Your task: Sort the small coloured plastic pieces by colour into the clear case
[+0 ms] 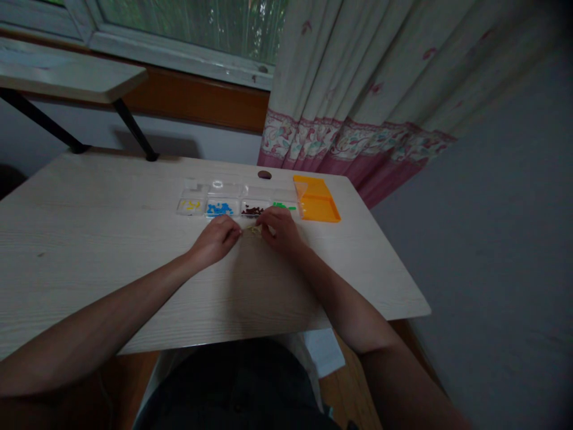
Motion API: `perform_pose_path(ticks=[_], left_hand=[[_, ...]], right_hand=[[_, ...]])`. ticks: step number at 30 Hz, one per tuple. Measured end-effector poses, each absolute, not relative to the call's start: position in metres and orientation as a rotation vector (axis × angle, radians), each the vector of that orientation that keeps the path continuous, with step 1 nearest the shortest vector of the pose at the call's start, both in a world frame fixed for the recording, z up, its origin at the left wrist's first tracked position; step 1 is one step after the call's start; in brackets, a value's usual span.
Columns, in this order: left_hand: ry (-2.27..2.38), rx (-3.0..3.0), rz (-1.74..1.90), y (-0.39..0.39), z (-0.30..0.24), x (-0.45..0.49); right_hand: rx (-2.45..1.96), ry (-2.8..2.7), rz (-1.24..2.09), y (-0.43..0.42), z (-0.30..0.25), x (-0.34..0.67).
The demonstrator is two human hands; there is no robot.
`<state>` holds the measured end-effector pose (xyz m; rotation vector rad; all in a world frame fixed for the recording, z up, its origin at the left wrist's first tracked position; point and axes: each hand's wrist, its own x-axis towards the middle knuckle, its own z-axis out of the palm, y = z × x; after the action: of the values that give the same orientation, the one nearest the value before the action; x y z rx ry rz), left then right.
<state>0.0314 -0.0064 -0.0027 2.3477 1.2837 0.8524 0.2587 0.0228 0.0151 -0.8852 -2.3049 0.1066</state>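
My left hand (216, 239) is closed in a pinch, just in front of a clear plastic box with blue pieces. My right hand (281, 230) is also closed, its fingertips bent down by the dark brown pieces (253, 211). Between the two sets of fingertips lies a small, thin, pale yellowish thing (252, 230), too small to make out. What either hand pinches is hidden. Behind the hands, clear open boxes stand in a row: yellow pieces (191, 205) at left, blue pieces (219, 209), the brown ones, then green pieces (283, 206), partly behind my right hand.
An orange open case (319, 203) lies right of the boxes. A dark oval object (264, 174) sits near the table's back edge. At the back left a raised shelf (71, 74) stands on black legs. A curtain (340, 131) hangs behind the table (80, 251), with a wall at right.
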Motion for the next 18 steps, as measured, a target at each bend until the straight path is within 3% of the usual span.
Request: perform_pose_path(ticks=[18], left_hand=[[1.210, 2.185, 0.978, -0.002, -0.005, 0.031]], right_hand=[[-0.794, -2.431, -0.089, 0.013, 0.009, 0.240]])
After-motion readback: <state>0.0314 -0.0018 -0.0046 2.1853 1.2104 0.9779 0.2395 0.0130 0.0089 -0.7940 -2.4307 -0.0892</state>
